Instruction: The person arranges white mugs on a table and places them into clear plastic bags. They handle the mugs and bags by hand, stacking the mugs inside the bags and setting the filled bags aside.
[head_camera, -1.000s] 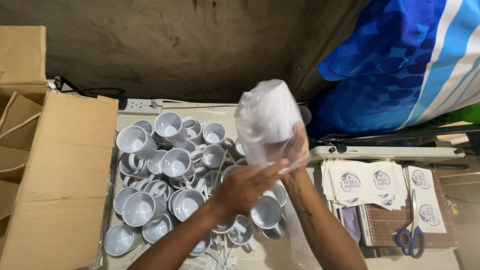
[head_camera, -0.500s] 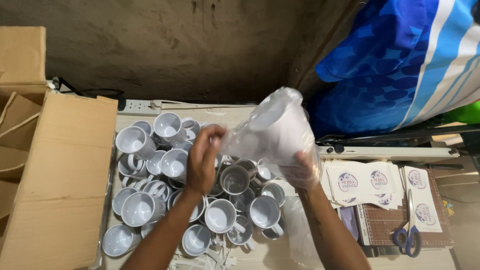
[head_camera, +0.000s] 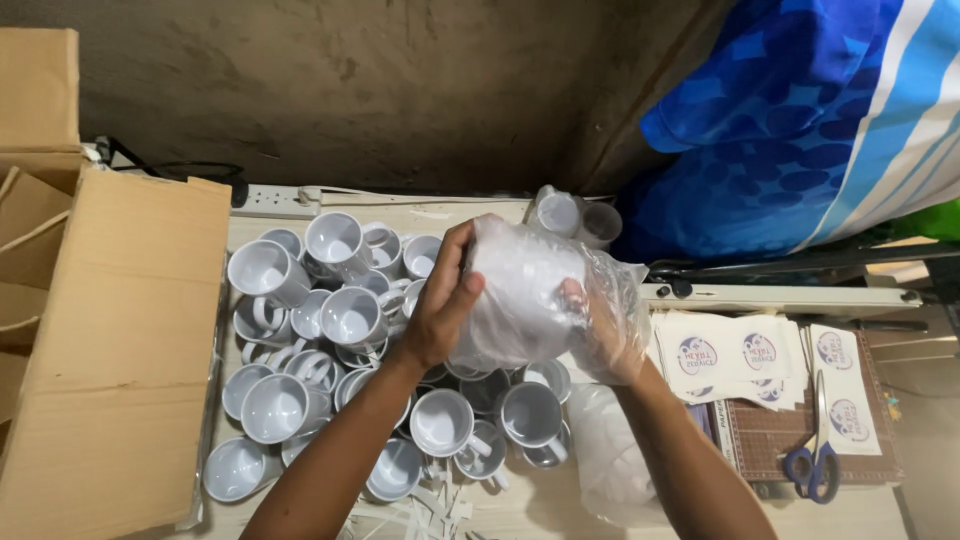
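Both hands, the left hand (head_camera: 445, 300) outside and the right hand (head_camera: 600, 325) inside the clear plastic bag (head_camera: 540, 300), grip one white ceramic mug (head_camera: 520, 285) mid-wrap above a pile of bare white mugs (head_camera: 340, 350), most seemingly unbagged.

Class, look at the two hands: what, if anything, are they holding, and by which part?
Both hold one white mug in a clear plastic bag: left hand grips its side from outside, right hand is inside the bag against the other side.

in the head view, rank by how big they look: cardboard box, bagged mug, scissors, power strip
1. cardboard box, by far the largest
2. bagged mug, though it is held nearer the camera, which inflates it
3. scissors and power strip look alike; not ranked
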